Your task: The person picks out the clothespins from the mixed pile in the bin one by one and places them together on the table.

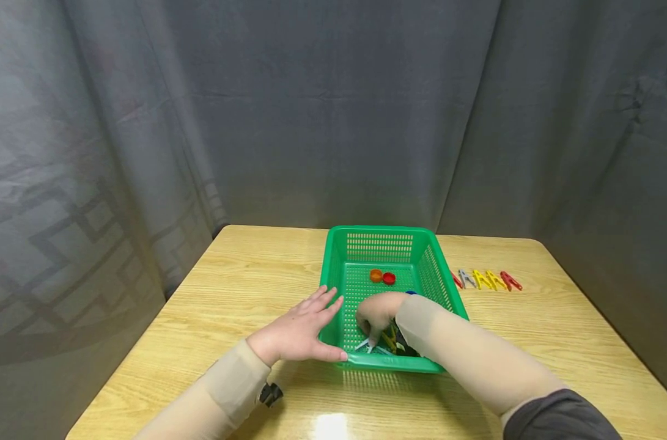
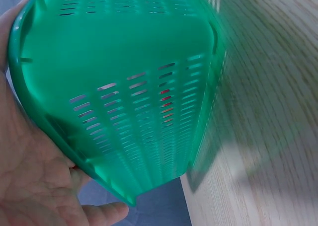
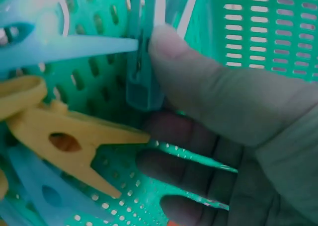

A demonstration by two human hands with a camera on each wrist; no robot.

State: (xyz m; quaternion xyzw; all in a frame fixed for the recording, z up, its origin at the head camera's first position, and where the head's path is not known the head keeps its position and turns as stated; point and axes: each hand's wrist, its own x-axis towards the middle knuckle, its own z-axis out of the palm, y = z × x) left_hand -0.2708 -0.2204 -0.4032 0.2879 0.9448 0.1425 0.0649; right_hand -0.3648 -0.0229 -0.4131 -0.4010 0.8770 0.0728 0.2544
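Observation:
A green plastic basket (image 1: pixel 390 362) stands on the table. My left hand (image 1: pixel 297 333), its fingers spread, rests at the basket's near left rim. Inside the near end is my right hand (image 1: pixel 379 310), which pinches a translucent blue-green clothespin (image 3: pixel 145 89) between thumb and index finger. Close to those fingers, in the right wrist view, lie a yellow clothespin (image 3: pixel 74 141) and a light blue clothespin (image 3: pixel 54 186). Some of the basket's contents are hidden under the right forearm. Farther back on its floor sit an orange cap (image 1: pixel 376 275) and a red cap (image 1: pixel 389 278).
To the right of the basket, clothespins lie in a row: a grey clothespin (image 1: pixel 468 278), two yellow clothespins (image 1: pixel 480 280) and a red clothespin (image 1: pixel 510 281), with another red one partly behind the rim. Grey curtains (image 1: pixel 322 122) hang around the wooden table (image 1: pixel 245 275).

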